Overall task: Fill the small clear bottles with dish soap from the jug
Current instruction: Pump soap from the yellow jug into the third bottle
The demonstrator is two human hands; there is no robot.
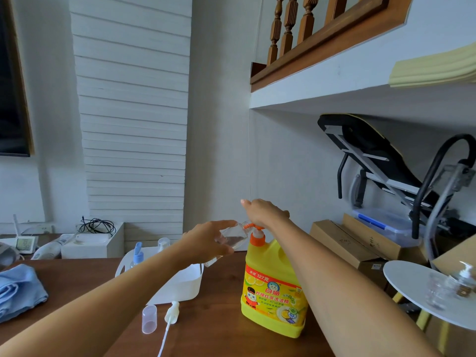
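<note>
The left hand grips a small clear bottle, tilted mouth-first to the orange spout of the yellow dish soap jug on the table, while the right hand presses open-fingered on the pump head, hiding it.

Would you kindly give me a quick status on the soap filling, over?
Left hand holds small bottle tilted at pump spout. Right hand presses pump on jug. Nothing in the way.
</note>
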